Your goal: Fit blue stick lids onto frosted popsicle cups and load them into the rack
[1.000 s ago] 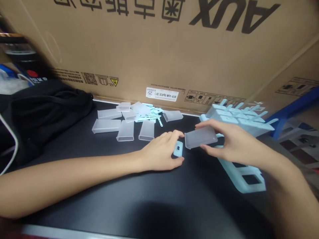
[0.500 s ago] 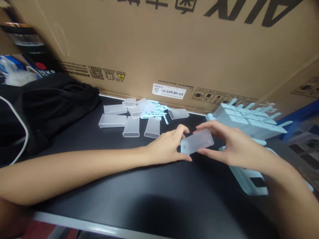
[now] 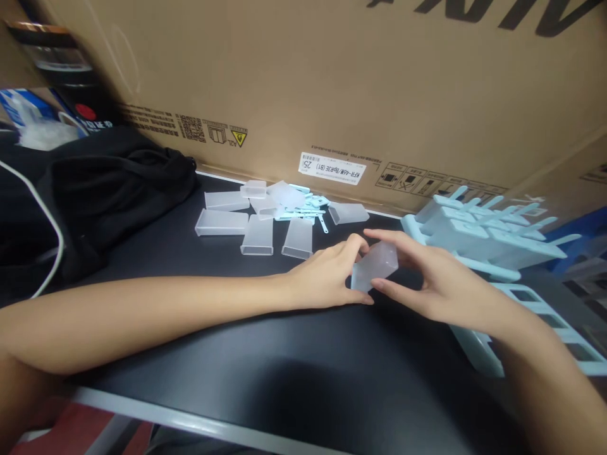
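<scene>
Both my hands meet over the middle of the black table [image 3: 265, 366]. My left hand [image 3: 327, 278] and my right hand [image 3: 427, 278] each grip one end of a frosted clear plastic mould cup [image 3: 374, 265], fingers closed on it. The pale blue lid piece seen earlier is hidden at the cup's left end under my left fingers. Just right of my right hand stands a pale blue rack [image 3: 474, 230] loaded with several filled moulds, their stick handles pointing up. A flat pale blue frame with rectangular holes [image 3: 531, 322] lies under my right wrist.
Several loose frosted cups [image 3: 258, 221] and pale blue sticks [image 3: 306, 205] lie scattered behind my hands. A big cardboard box [image 3: 332, 88] walls off the back. A black bag [image 3: 104, 189] and a white cable [image 3: 45, 234] sit at the left.
My left hand brought the pale blue lid piece up to the cup's open end and now presses against it. The cup turned end-on between both hands. The camera tilted slightly.
</scene>
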{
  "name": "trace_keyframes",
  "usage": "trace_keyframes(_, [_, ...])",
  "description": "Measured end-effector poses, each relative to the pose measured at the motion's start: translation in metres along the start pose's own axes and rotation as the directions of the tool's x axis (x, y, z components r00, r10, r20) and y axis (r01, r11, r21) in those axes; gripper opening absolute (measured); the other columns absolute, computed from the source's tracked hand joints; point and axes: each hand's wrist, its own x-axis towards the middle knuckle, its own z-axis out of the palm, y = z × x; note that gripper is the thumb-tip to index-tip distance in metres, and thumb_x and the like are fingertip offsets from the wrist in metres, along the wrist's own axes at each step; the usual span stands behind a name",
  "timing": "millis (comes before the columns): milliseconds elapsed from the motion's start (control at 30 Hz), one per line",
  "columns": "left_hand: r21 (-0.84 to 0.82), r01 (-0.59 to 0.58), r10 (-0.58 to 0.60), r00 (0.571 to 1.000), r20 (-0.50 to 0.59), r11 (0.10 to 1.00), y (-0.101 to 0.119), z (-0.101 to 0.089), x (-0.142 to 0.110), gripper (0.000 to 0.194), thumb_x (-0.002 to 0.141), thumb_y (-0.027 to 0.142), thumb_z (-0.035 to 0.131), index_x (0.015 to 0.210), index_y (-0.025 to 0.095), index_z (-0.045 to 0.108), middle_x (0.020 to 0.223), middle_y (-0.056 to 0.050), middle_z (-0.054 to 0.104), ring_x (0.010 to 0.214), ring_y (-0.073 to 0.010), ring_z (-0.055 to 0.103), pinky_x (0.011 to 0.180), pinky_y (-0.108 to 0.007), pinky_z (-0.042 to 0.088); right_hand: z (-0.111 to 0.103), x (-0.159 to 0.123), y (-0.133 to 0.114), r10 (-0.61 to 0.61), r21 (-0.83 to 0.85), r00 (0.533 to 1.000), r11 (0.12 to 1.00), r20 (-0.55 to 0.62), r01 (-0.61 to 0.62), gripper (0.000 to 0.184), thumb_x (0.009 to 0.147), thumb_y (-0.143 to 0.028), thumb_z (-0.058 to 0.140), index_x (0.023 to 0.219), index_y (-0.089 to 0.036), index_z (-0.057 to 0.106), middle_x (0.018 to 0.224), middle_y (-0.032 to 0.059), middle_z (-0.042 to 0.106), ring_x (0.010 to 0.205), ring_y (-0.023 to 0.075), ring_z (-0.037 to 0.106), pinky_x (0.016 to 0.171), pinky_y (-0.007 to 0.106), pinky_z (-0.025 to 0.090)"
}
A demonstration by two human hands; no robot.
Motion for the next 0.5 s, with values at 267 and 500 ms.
trace_keyframes(267, [-0.01, -0.006, 0.006, 1.0, 0.015, 1.0, 0.0, -0.001, 0.0, 0.056, 0.08, 0.041, 0.075, 0.117, 0.023, 0.036, 0.125, -0.011, 0.057, 0.1, -0.0257, 0.064, 0.081, -0.041, 0.055, 0.006, 0.006, -0.008, 0.06, 0.067, 0.995, 0.996, 0.079, -0.065, 0.052, 0.087, -0.034, 0.061, 0.135, -0.026, 0.04, 0.105, 0.0048, 0.07, 0.076, 0.0197, 0.069, 0.063, 0.029, 0.054])
trace_keyframes(500, [0.047, 0.025, -0.025, 1.0, 0.008, 0.999, 0.009, -0.003, -0.002, 0.05, 0.082, 0.039, 0.069, 0.119, 0.023, 0.038, 0.126, -0.011, 0.055, 0.109, -0.0288, 0.061, 0.084, -0.043, 0.054, 0.009, 0.002, -0.008, 0.127, 0.043, 0.988, 0.99, 0.09, -0.131, 0.076, 0.088, -0.043, 0.062, 0.149, -0.028, 0.021, 0.119, 0.008, 0.064, 0.093, 0.0233, 0.068, 0.078, 0.034, 0.057])
